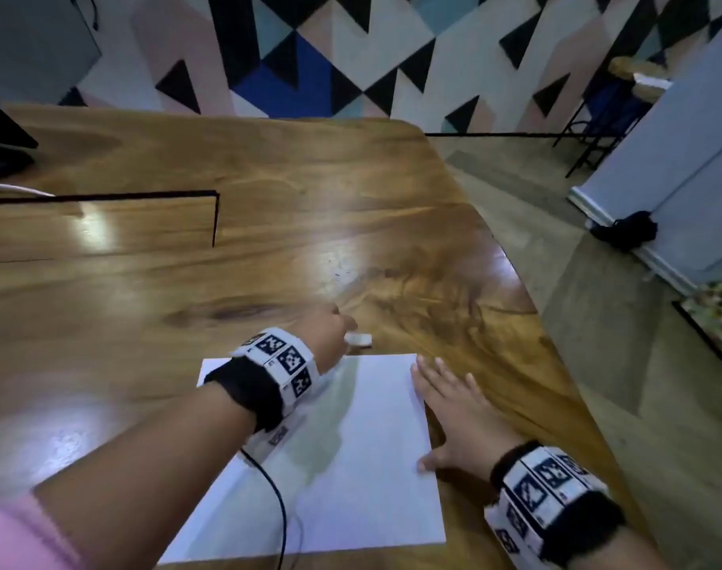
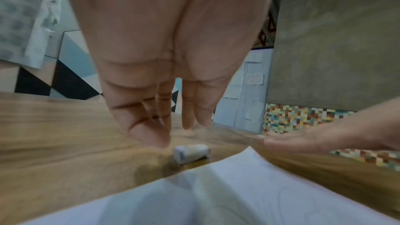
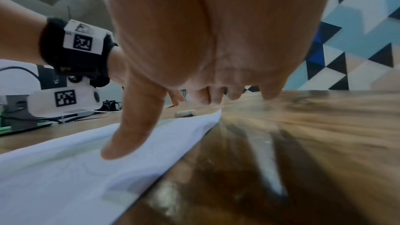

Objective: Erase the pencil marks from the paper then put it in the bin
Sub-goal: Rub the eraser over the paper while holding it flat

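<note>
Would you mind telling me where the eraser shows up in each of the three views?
Head: eraser at centre, just beyond the paper's far edge.
Left wrist: eraser at lower centre, under the fingertips.
Right wrist: eraser small, centre-left, beyond the paper.
Shared landmark: the paper's far corner.

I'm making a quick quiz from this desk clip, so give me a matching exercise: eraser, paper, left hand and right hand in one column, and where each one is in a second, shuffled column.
Things:
1. eraser
2. paper
3. left hand
4. right hand

Places:
A. flat at the sheet's right edge, thumb on the sheet
B. lying flat on the wooden table, nearest the person
C. on the bare wood just past the sheet's far edge
D. reaching over the sheet, fingers straight, by the small white block

Pairs: 1-C, 2-B, 3-D, 4-A
</note>
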Demonstrator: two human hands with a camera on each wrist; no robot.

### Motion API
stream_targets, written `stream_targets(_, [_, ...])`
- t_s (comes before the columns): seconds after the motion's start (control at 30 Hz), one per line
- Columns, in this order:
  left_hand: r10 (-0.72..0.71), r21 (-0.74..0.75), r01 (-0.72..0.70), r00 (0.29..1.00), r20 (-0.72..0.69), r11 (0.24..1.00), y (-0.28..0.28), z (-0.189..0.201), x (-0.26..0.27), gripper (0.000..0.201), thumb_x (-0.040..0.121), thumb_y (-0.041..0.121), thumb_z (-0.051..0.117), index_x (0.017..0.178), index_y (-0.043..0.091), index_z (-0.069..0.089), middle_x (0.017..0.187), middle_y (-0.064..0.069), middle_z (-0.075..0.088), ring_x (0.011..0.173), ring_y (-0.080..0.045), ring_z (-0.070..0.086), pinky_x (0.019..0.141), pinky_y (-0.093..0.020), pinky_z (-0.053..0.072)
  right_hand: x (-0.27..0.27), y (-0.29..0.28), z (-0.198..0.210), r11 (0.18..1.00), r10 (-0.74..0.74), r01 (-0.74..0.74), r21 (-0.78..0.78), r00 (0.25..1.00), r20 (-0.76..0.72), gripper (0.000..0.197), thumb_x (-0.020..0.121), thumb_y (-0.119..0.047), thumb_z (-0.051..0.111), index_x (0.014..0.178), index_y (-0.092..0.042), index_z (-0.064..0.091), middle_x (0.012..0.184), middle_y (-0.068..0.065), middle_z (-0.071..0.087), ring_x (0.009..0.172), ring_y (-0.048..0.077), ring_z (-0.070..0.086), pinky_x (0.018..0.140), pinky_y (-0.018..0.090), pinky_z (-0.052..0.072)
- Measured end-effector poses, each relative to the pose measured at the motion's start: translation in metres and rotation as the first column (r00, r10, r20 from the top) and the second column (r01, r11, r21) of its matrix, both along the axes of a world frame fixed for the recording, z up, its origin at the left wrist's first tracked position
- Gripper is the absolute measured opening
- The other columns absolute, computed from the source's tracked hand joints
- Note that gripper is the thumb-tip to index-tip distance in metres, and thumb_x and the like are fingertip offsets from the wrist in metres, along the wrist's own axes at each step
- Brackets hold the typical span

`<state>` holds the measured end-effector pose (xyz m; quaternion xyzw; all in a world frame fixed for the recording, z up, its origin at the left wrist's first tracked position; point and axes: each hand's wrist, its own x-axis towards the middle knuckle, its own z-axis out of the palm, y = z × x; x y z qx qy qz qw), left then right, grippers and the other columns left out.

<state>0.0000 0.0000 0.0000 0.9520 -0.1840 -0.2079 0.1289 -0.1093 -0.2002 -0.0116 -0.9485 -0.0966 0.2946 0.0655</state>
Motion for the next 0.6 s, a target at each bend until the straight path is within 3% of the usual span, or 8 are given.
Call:
stream_targets(0.1, [-0.011, 0.070, 0.011, 1.000, -0.005, 0.997, -0.010, -0.011, 0.011, 0.038, 0.089, 0.021, 0.051, 0.126, 0.017, 0.049, 0.123, -0.012, 0.047, 0.105, -0.032, 0.055, 0.088, -0.036, 0.045, 0.008, -0.006, -0.005, 0.999, 0.038, -0.038, -0.014, 0.999, -0.009, 0.126, 0.071, -0.055, 0.074, 0.150, -0.022, -0.019, 0.141, -0.019, -0.035, 0.130, 0.002, -0.032, 0.114, 0.040, -0.015])
stream_targets(0.2, [0.001, 0.108, 0.001, 1.000, -0.011, 0.994, -0.014, -0.020, 0.014, 0.031, 0.087, 0.024, 0.054, 0.118, 0.018, 0.053, 0.111, -0.010, 0.045, 0.091, -0.031, 0.057, 0.076, -0.035, 0.048, 0.008, -0.008, -0.011, 0.998, 0.066, -0.066, -0.022, 0.998, -0.017, 0.124, 0.070, -0.056, 0.073, 0.150, -0.025, -0.017, 0.141, -0.022, -0.033, 0.130, 0.002, -0.032, 0.114, 0.043, -0.016])
stream_targets(0.27, [0.024, 0.097, -0.025, 1.000, 0.010, 0.995, -0.014, -0.024, 0.014, 0.025, 0.086, 0.020, 0.054, 0.111, 0.016, 0.055, 0.108, -0.009, 0.045, 0.092, -0.031, 0.056, 0.075, -0.033, 0.046, 0.007, -0.008, -0.014, 0.997, 0.074, -0.074, -0.030, 0.997, -0.013, 0.123, 0.070, -0.057, 0.072, 0.149, -0.028, -0.018, 0.143, -0.024, -0.031, 0.131, 0.002, -0.033, 0.113, 0.043, -0.018])
stream_targets(0.37, [0.042, 0.049, -0.043, 0.999, 0.031, 0.998, -0.015, -0.023, 0.014, 0.017, 0.084, 0.013, 0.056, 0.101, 0.011, 0.056, 0.107, -0.011, 0.049, 0.096, -0.032, 0.055, 0.072, -0.031, 0.042, 0.005, -0.008, -0.017, 0.998, 0.055, -0.055, -0.012, 0.998, 0.003, 0.123, 0.069, -0.059, 0.071, 0.149, -0.029, -0.017, 0.142, -0.025, -0.031, 0.131, 0.003, -0.035, 0.113, 0.043, -0.020])
stream_targets(0.5, [0.085, -0.047, -0.082, 0.995, 0.057, 0.996, -0.012, -0.002, 0.005, 0.014, 0.084, 0.020, 0.060, 0.090, 0.008, 0.059, 0.091, -0.009, 0.060, 0.081, -0.024, 0.053, 0.068, -0.030, 0.043, 0.003, -0.006, -0.018, 0.999, 0.050, -0.050, 0.007, 0.999, 0.011, 0.123, 0.069, -0.062, 0.070, 0.150, -0.028, -0.016, 0.142, -0.024, -0.032, 0.131, 0.005, -0.037, 0.113, 0.044, -0.020])
stream_targets(0.6, [0.089, -0.131, -0.082, 0.995, 0.046, 0.988, -0.005, 0.008, -0.018, 0.014, 0.079, 0.020, 0.062, 0.090, 0.011, 0.064, 0.090, -0.008, 0.069, 0.076, -0.020, 0.053, 0.063, -0.024, 0.042, -0.002, -0.001, -0.019, 0.997, 0.062, -0.063, 0.044, 0.998, 0.026, 0.124, 0.068, -0.061, 0.071, 0.150, -0.028, -0.016, 0.144, -0.024, -0.031, 0.132, 0.006, -0.038, 0.112, 0.044, -0.022])
